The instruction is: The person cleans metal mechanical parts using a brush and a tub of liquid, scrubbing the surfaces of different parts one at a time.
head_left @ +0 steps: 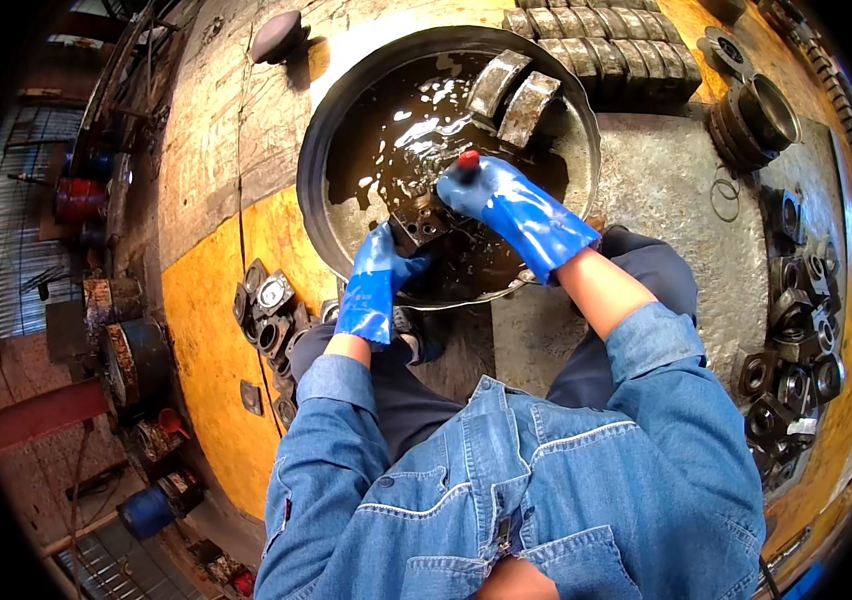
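Note:
A wide, round metal basin (313, 215) with dark, glinting liquid stands in front of me. My left hand (376, 270), in a blue rubber glove, is closed on the edge of a dark metal block with holes (420, 229), low in the basin. Above the liquid, my right hand (486, 190) in a matching glove is closed round something with a red end (468, 160); the rest of it is hidden by the fist. Two curved metal blocks (529, 108) lean side by side at the basin's far right.
Rows of curved metal blocks (611, 62) stand behind the basin. Stacked metal rings (754, 122) and a thin ring (726, 200) lie at the right. Metal fittings sit in piles at right (794, 385) and left (271, 305). A dark rounded object (276, 38) lies at far left.

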